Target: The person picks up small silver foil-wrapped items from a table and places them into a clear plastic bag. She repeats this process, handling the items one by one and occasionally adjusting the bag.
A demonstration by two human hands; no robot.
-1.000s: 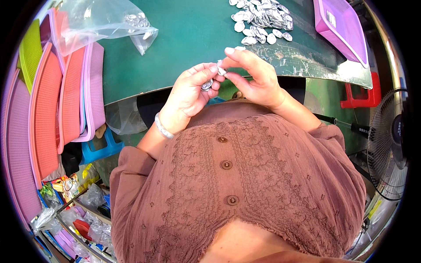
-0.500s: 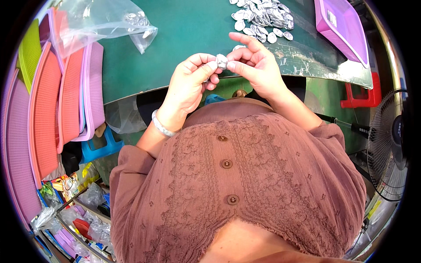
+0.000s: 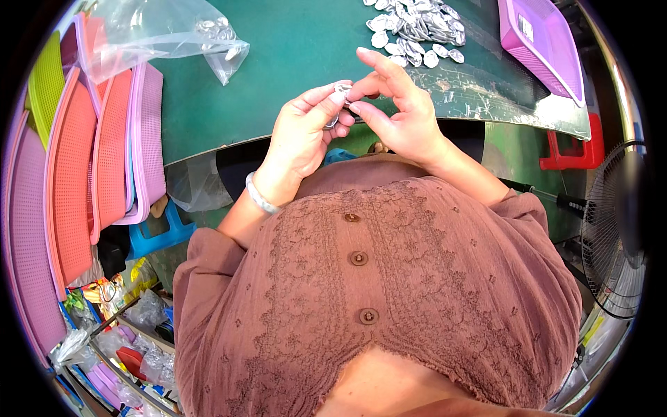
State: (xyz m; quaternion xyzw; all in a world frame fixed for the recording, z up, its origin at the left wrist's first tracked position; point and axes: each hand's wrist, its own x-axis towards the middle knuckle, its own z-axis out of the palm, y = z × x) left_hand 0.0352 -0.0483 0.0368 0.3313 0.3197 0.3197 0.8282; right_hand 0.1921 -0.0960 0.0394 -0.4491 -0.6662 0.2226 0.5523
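Note:
Above the near edge of the table, my left hand point(image 3: 302, 128) pinches a small silver oval piece point(image 3: 342, 89) between thumb and fingers. Another silvery piece point(image 3: 332, 122) shows lower down, against the curled fingers of that hand. From the other side my right hand point(image 3: 403, 111) meets the pinched piece with its thumb and a bent finger, while one finger points up and away. My fingertips cover part of the piece. Farther off on the table lies a loose pile of similar silver oval pieces point(image 3: 424, 28).
The green table point(image 3: 278, 42) carries a clear plastic bag point(image 3: 160, 35) with some silver pieces inside, at the far left. A purple basket point(image 3: 545, 48) stands at the right. Stacked colored baskets point(image 3: 73, 167) line the left. A fan point(image 3: 611, 229) and red stool point(image 3: 577, 147) are at right.
The held piece has turned and tilted slightly left in my fingers. My right hand has shifted a little left. A second silver piece now shows more in my left hand.

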